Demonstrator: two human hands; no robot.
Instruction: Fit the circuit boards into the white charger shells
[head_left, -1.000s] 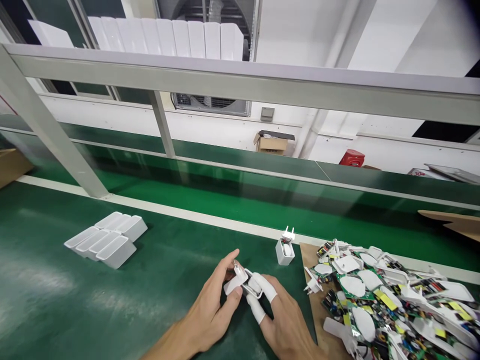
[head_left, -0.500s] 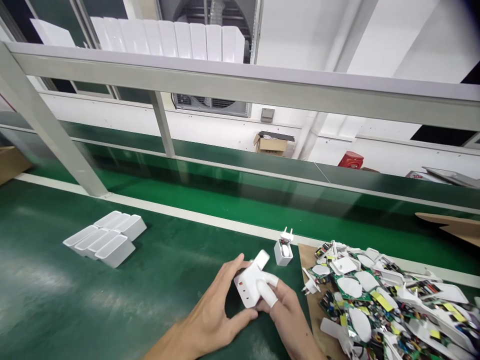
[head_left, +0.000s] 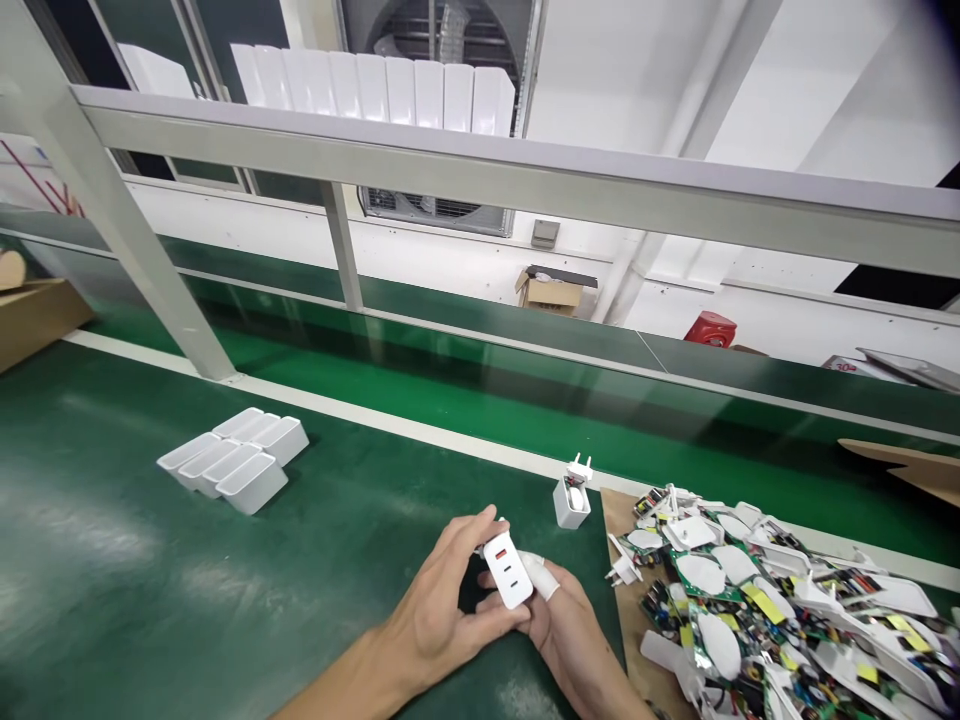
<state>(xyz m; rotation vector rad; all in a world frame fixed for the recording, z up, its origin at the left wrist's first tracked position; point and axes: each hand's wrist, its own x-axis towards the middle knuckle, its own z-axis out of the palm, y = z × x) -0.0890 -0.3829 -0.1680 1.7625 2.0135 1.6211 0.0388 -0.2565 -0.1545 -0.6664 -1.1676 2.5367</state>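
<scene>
Between both hands sits a white USB charger (head_left: pixel 508 572), its port face with one orange port and two small slots turned toward me. My left hand (head_left: pixel 442 600) grips it from the left, thumb under the lower edge and fingers behind. On the right side my right hand (head_left: pixel 559 620) holds it too, with white covers on its fingertips; some of its fingers are hidden behind the charger. Just beyond the hands stands an open white charger housing (head_left: pixel 572 508) with a two-pin plug piece (head_left: pixel 579 468) sticking out of its top.
Several empty white housings (head_left: pixel 255 484) lie grouped on the green table at left. At right, a heap of circuit boards and white plug parts (head_left: pixel 750 590) covers a cardboard sheet (head_left: pixel 616 510). A metal frame (head_left: pixel 450 160) crosses above, with white housings (head_left: pixel 386 88) lined up on it.
The charger has been turned so its port face points toward me; a white piece that stuck out at its upper right is no longer visible. The view has shifted slightly.
</scene>
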